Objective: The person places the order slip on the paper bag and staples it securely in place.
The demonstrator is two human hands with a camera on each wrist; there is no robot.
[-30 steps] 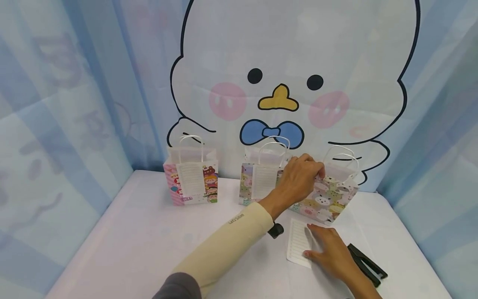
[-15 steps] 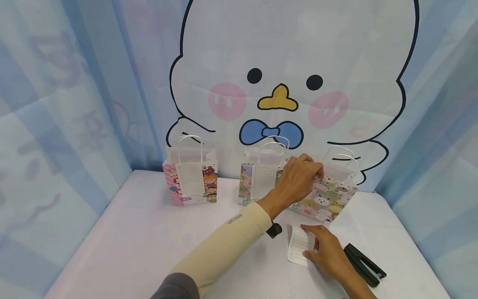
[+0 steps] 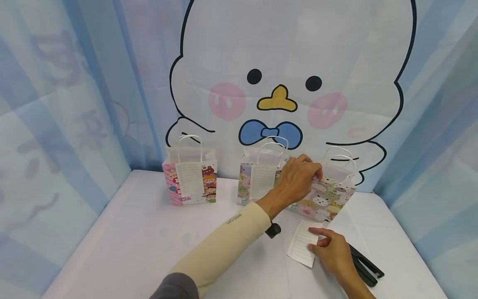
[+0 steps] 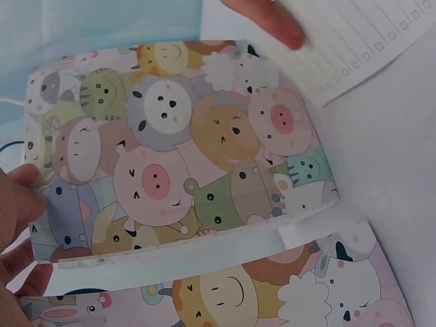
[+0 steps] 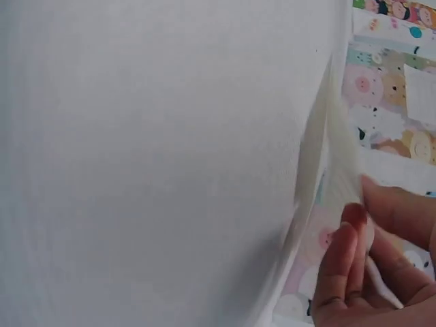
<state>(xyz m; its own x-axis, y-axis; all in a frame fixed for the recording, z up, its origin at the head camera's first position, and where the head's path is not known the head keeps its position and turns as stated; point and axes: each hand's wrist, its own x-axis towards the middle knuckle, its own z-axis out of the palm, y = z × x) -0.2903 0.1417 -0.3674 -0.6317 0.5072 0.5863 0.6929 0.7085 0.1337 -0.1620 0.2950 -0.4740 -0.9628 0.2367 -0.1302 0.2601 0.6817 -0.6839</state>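
My left hand [image 3: 298,176] reaches across to the rightmost paper gift bag [image 3: 326,199], printed with cartoon animals, and grips its upper left edge. In the left wrist view, fingers [image 4: 20,204] pinch that bag's edge at the far left. A small white sheet of lined paper [image 3: 301,245] is just in front of the bag, its right side pinched between thumb and fingers of my right hand [image 3: 332,251]. The right wrist view shows the lined sheet [image 5: 344,157] almost edge-on and bent, with the fingertips at its lower part. Small boxes run along the sheet's lines.
A black stapler [image 3: 363,272] lies just right of my right hand. At the back stand a pink gift bag [image 3: 210,189] and a middle animal-print bag [image 3: 245,182], each with a lined sheet on its front. A printed curtain [image 3: 284,41] hangs behind the white table [image 3: 142,249].
My right hand goes from resting at the sheet's right edge to pinching it. The sheet bends, then turns with its top swung right. My left hand keeps its hold on the bag.
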